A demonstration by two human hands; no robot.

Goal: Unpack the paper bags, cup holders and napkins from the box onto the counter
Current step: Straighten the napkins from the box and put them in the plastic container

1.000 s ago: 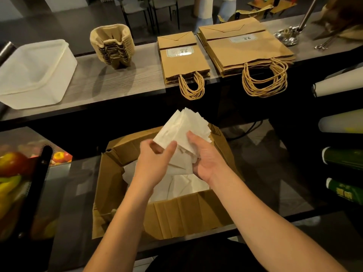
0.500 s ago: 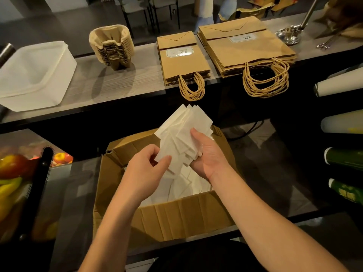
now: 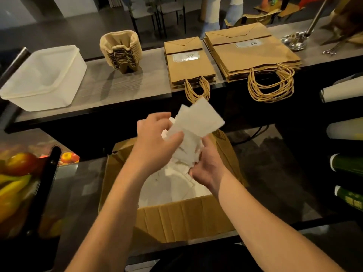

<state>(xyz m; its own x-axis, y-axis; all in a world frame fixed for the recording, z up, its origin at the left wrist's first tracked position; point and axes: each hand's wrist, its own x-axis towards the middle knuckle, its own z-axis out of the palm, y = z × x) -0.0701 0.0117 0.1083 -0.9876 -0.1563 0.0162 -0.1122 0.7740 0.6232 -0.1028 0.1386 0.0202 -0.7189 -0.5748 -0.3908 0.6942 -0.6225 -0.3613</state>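
Observation:
Both my hands hold a bundle of white napkins [image 3: 198,122] above the open cardboard box [image 3: 182,220]. My left hand [image 3: 157,140] grips the bundle from the left, thumb on the front sheets. My right hand [image 3: 208,163] cups it from below, fingers curled round the lower edge. More white napkins [image 3: 169,187] lie inside the box. On the grey counter [image 3: 94,89] stand a stack of pulp cup holders [image 3: 121,50], a small stack of brown paper bags [image 3: 188,63] and a larger stack of brown paper bags [image 3: 253,54], handles hanging over the counter's front edge.
A white plastic tub [image 3: 43,75] sits at the counter's left end. A metal stand [image 3: 294,42] and tongs are at its right end. Fruit [image 3: 17,173] lies behind a black frame at the left. Rolls [image 3: 345,126] are racked at the right.
The napkin bundle has risen higher above the box and tilted right. My left hand moved up and onto the bundle's front; my right hand slid down to its lower edge.

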